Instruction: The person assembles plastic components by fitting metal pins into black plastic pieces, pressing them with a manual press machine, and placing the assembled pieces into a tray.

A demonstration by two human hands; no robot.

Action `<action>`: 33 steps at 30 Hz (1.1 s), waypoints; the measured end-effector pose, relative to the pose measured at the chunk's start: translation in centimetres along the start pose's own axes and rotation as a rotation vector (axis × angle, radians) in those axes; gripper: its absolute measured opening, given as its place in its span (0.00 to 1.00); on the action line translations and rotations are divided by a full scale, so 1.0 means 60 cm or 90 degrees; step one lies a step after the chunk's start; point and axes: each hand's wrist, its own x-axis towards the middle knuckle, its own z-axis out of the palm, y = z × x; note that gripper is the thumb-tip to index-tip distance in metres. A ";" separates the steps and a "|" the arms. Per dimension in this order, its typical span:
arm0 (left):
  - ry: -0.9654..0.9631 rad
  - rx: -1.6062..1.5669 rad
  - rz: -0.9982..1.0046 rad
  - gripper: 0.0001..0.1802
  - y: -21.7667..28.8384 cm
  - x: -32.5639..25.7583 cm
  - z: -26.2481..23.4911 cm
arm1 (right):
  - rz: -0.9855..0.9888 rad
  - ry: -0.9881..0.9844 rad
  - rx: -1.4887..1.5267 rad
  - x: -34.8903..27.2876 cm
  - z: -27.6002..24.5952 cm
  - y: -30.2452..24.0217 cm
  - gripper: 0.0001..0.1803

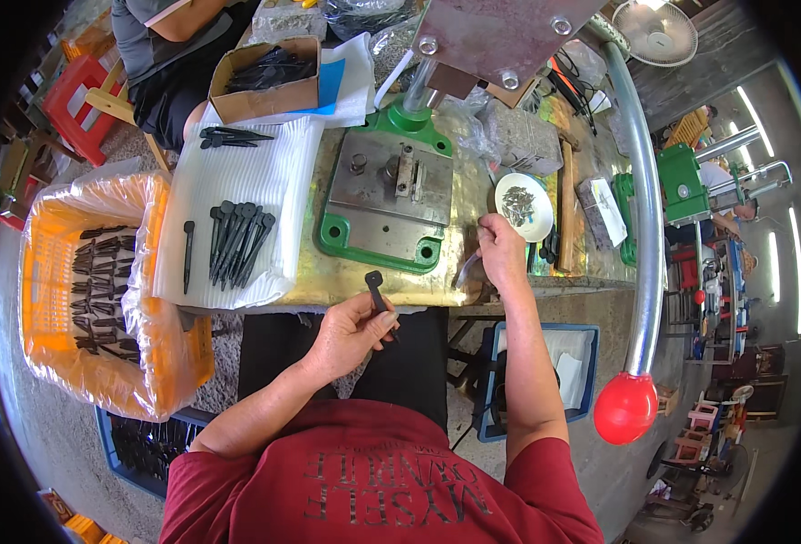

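Note:
My left hand (353,332) grips a slim black part with a round, holed head (374,279), held upright just off the bench's front edge. My right hand (502,250) is closed in a pinch beside a white bowl (534,232) of small metal pieces (516,201). A thin pale strip (467,268) shows below its fingertips; I cannot tell whether they hold it. Between and beyond my hands stands a hand press with a green base (378,257) and a steel plate with a small fixture (409,174). Several matching black parts (237,238) lie on white foam sheet (284,227) at left.
An orange crate (45,299) lined with plastic, holding rows of black parts, stands at left. A cardboard box (269,102) sits at the back. The press lever (647,272) with its red knob (626,408) hangs at right. Below is a blue bin (582,363). Another person (160,68) sits at far left.

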 end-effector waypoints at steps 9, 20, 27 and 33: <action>0.014 -0.015 -0.012 0.07 -0.007 -0.005 -0.003 | -0.248 -0.049 -0.217 0.006 -0.015 -0.007 0.04; 0.018 -0.017 -0.010 0.07 -0.017 -0.008 -0.005 | -0.247 -0.029 -0.163 0.009 -0.007 -0.007 0.04; 0.012 -0.028 -0.019 0.08 -0.019 -0.010 -0.004 | -0.275 -0.065 -0.215 0.013 -0.009 -0.004 0.05; 0.027 -0.019 -0.017 0.06 -0.020 -0.011 -0.002 | -0.217 -0.032 -0.228 0.012 0.006 -0.004 0.04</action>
